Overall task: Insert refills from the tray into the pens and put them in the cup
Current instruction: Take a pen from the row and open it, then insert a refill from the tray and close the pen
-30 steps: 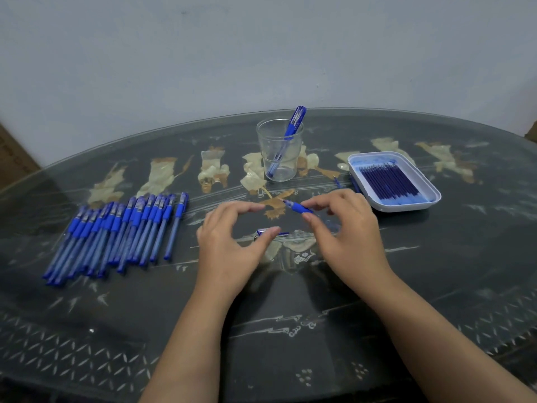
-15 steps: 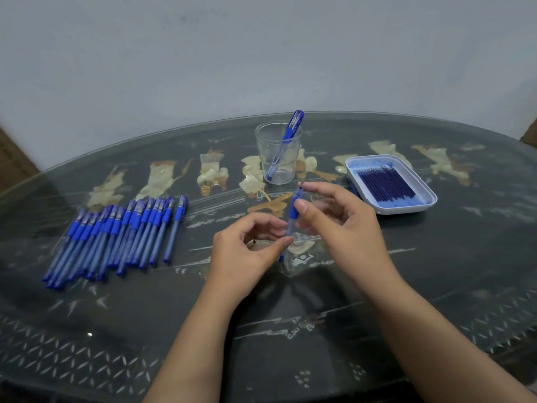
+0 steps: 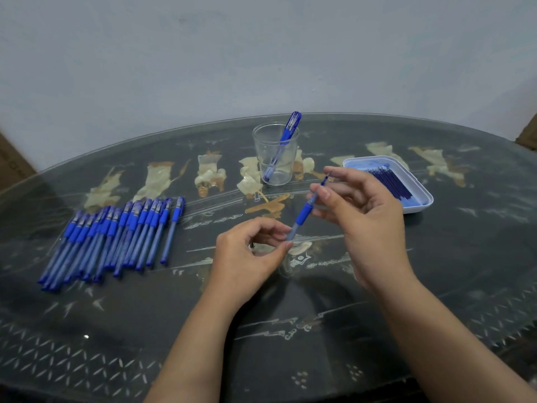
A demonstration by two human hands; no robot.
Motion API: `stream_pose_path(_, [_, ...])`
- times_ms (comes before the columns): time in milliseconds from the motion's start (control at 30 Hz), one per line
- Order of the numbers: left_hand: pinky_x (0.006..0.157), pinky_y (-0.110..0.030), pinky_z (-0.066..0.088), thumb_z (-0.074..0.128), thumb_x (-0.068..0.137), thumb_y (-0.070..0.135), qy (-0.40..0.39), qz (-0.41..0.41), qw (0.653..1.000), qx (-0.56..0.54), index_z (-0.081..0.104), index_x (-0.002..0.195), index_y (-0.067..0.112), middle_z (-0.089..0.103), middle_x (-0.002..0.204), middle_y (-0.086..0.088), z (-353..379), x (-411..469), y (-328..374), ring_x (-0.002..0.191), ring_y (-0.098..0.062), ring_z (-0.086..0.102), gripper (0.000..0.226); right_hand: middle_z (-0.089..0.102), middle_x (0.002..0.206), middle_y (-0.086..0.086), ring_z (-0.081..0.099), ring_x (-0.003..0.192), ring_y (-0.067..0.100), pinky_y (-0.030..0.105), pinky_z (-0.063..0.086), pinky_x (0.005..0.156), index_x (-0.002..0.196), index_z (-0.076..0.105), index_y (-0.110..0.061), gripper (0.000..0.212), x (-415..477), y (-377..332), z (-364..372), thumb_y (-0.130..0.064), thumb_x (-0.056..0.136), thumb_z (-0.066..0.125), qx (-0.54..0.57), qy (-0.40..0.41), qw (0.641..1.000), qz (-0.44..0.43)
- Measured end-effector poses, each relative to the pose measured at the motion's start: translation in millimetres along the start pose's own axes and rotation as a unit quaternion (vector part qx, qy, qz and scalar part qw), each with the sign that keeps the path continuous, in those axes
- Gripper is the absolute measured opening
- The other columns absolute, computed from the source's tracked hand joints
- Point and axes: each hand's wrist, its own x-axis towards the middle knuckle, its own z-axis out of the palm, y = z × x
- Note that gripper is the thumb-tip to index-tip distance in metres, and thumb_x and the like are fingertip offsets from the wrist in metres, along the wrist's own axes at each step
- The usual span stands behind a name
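A blue pen hangs tilted above the table between my hands. My left hand pinches its clear lower barrel. My right hand pinches the upper end, where a thin refill tip sticks out past the grip. Behind them a clear plastic cup holds one capped blue pen. A white tray with several dark blue refills sits at the right. Several blue pens lie in a row at the left.
The glass-topped oval table carries pale painted patterns under the glass. A plain wall stands close behind the far edge. Brown cardboard shows at the left edge and the right edge of the frame.
Both hands lifted from the table with the pen parts. The pen turned from lying nearly flat to tilted upright, and my right hand rose toward the tray side.
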Motion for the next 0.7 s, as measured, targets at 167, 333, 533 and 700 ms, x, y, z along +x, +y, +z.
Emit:
stream_pose_path(167, [0.063, -0.013, 0.049, 0.083, 0.073, 0.004, -0.004, 0.002, 1.000, 0.002, 0.073, 0.086, 0.020, 0.073, 0.082, 0.010, 0, 0, -3, 0.073, -0.003, 0.066, 0.023, 0.069, 0.093, 0.020, 0.071, 0.093, 0.028, 0.035, 0.060, 0.076, 0.106, 0.061, -0.021, 0.031, -3, 6, 1, 0.003, 0.087, 0.066, -0.007, 0.003, 0.999, -0.045])
stream_pose_path(333, [0.064, -0.012, 0.049, 0.083, 0.073, 0.003, -0.006, 0.006, 1.000, 0.009, 0.073, 0.087, 0.019, 0.073, 0.082, 0.009, 0, 0, -3, 0.073, -0.001, 0.066, 0.023, 0.074, 0.095, 0.000, 0.070, 0.095, 0.015, 0.035, 0.058, 0.084, 0.100, 0.073, -0.015, 0.021, -1, 13, -1, 0.002, 0.088, 0.066, -0.107, -0.011, 0.991, -0.077])
stream_pose_path(533, [0.062, -0.005, 0.043, 0.081, 0.074, 0.001, -0.004, 0.044, 0.997, 0.066, 0.074, 0.088, 0.018, 0.071, 0.082, 0.009, -3, 0, -2, 0.075, -0.003, 0.066, 0.023, 0.074, 0.095, -0.002, 0.071, 0.095, 0.018, 0.039, 0.057, 0.087, 0.098, 0.073, -0.023, 0.025, 10, 4, -4, -0.001, 0.088, 0.068, -0.089, 0.052, 0.991, -0.080])
stream_pose_path(700, [0.059, -0.008, 0.047, 0.080, 0.075, 0.001, 0.006, 0.051, 0.995, 0.085, 0.073, 0.089, 0.023, 0.070, 0.084, 0.008, -7, 1, -5, 0.077, -0.005, 0.066, 0.027, 0.065, 0.101, 0.000, 0.067, 0.081, 0.014, 0.028, 0.059, 0.071, 0.104, 0.069, -0.016, 0.031, 37, -31, -10, 0.008, 0.085, 0.065, -0.044, 0.101, 0.991, -0.080])
